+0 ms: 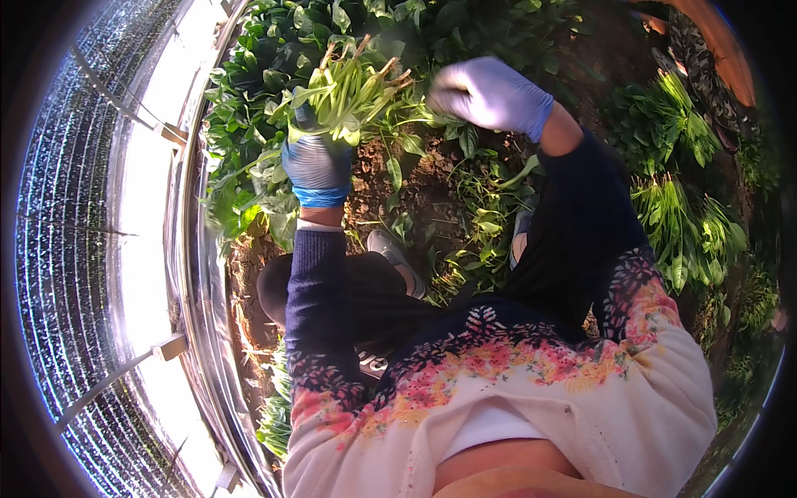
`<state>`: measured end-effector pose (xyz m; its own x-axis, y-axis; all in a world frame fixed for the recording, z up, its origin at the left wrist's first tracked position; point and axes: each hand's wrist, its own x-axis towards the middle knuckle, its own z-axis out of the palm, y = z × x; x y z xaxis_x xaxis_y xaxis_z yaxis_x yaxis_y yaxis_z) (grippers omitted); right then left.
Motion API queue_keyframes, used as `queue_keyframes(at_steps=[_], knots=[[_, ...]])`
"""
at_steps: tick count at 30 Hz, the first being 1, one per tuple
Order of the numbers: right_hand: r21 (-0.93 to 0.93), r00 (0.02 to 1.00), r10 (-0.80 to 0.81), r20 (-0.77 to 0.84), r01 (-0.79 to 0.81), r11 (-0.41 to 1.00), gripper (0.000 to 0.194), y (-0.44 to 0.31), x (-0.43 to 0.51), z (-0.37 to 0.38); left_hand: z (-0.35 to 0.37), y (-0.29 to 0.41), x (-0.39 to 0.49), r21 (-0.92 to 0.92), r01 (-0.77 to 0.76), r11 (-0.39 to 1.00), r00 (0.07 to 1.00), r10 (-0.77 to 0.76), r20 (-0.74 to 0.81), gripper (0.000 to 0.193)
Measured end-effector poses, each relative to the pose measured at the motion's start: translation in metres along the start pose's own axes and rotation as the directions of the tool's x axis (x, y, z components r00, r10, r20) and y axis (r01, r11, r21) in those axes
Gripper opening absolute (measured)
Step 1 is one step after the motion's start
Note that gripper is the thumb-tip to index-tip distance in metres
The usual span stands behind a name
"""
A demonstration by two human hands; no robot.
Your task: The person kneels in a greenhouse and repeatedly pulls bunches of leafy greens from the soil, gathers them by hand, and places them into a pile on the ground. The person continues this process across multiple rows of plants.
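Note:
My left hand (317,163), in a blue glove, is closed around a bunch of leafy greens (348,99) that look like spinach. The pale stems and reddish root ends point up and away from me. To the right of the bunch is my right hand (489,96), also gloved, its fingers curled and blurred. A few thin stems lie near those fingertips; whether they grip anything is not clear. Beneath both hands lies brown soil (405,187) with loose leaves on it.
Dense greens (261,68) grow ahead and to the left. Bundled greens (669,205) lie on the right, near another person's camouflage-patterned clothing (700,62). A greenhouse-like wall with a metal rail (180,249) runs along the left. My shoes (395,255) rest on the soil among loose plants.

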<state>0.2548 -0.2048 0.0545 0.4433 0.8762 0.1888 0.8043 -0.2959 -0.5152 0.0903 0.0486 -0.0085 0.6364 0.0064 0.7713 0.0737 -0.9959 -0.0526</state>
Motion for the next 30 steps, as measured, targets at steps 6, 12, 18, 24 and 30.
queue_keyframes(at_steps=[6,12,18,24,30], knots=[[0.03,0.752,-0.22,-0.621,0.303,0.953,0.039,-0.016,0.014,0.035,0.001,0.015,0.005,-0.046,0.044,0.998,0.999,-0.044,-0.01,0.064],[0.251,0.708,-0.095,-0.7,0.369,0.895,0.035,-0.017,0.019,0.02,0.0,0.018,0.005,-0.125,-0.021,0.992,0.999,0.015,-0.049,0.061],[0.041,0.706,-0.26,-0.659,0.379,0.924,0.022,-0.013,0.022,0.037,0.009,0.028,0.002,-0.036,-0.128,0.991,0.992,0.128,-0.004,0.074],[0.38,0.629,-0.057,-0.775,0.536,0.754,0.014,-0.006,0.02,0.006,0.014,0.029,0.001,-0.324,0.057,0.944,0.997,-0.038,0.063,0.05],[-0.118,0.977,0.159,-0.139,-0.176,0.977,0.045,0.019,-0.012,-0.027,0.015,0.006,-0.009,-0.693,0.653,0.306,0.756,-0.318,0.572,0.041]])
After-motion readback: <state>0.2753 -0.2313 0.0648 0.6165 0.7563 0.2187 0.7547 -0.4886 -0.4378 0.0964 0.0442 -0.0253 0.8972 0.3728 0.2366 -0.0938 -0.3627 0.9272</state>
